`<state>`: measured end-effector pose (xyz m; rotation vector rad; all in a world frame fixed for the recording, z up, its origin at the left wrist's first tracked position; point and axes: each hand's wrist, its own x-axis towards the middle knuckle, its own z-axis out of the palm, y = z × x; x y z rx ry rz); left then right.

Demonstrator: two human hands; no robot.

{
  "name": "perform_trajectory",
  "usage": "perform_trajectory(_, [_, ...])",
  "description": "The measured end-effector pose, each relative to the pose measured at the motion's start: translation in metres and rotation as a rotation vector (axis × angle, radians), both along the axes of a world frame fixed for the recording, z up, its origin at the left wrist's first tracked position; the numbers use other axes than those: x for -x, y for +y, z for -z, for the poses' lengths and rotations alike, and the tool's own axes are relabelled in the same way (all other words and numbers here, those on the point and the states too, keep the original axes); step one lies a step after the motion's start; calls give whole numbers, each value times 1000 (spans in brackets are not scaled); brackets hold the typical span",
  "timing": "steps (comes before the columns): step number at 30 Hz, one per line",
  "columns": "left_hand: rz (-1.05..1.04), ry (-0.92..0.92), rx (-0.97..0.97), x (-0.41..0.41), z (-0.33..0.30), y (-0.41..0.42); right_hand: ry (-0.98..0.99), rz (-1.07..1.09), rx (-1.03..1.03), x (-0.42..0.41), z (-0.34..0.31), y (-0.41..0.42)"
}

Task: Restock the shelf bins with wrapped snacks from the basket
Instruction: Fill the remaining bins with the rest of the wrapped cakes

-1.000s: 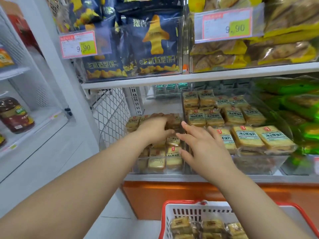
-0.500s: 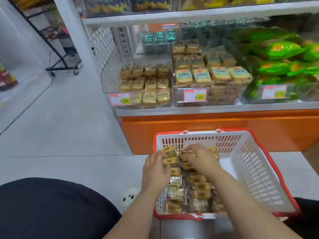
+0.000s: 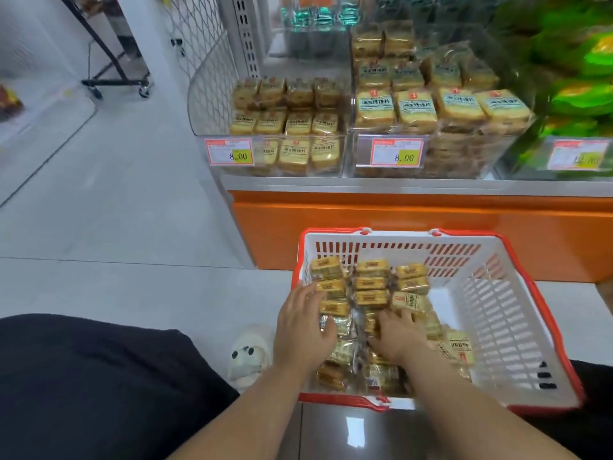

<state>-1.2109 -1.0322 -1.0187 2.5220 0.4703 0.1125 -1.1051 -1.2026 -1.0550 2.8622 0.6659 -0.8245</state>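
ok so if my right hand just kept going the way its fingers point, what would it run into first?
Most likely the yellow wrapped snack just beyond the fingertips of your right hand, which points up and away across the pile. Past that come more packs, then the basket's far wall. Depth is hard to judge here.

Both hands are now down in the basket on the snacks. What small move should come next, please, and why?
Probably close both hands around a stack of packets and lift. The left hand and right hand lie on the wrapped snacks in the basket, and the left shelf bin looks less full than its neighbour.
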Motion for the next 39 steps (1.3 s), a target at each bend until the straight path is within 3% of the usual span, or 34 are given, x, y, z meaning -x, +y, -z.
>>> perform_trajectory(4, [4, 10, -10, -2, 3, 1, 13, -13, 49, -10, 4, 5])
perform_trajectory(8, [-4, 21, 3, -2, 2, 1, 5, -6, -39, -10, -3, 3])
perform_trajectory(10, [-5, 19, 13, -2, 2, 1, 59, 107, -239, -8, -13, -2])
perform_trajectory(14, [-1, 8, 35, -3, 0, -1, 369, 553, -781, -8, -53, -7])
perform_trajectory(19, [-117, -178, 166, 3, -13, -5, 491, 699, -1070, -2, -97, -8])
perform_trajectory(23, [-253, -206, 709, -15, -76, -23, 490, 633, -1228, 8, -138, 0])
perform_trajectory(26, [-228, 10, 924, -34, -127, -15, 342, 572, -1299, 13, -163, 11])
perform_trajectory(28, [-191, 146, 1202, -43, -154, 3, 241, 514, -1369, 16, -174, 21])
perform_trajectory(30, [-160, 179, 1390, -47, -181, 21, 123, 398, -1369, 20, -183, 31])
perform_trajectory(35, [-55, 183, 1115, -55, -223, 54, 93, 184, -1399, 33, -202, 52])
perform_trajectory(39, [88, 206, 905, -54, -236, 81, 180, 347, -1630, 32, -211, 64])
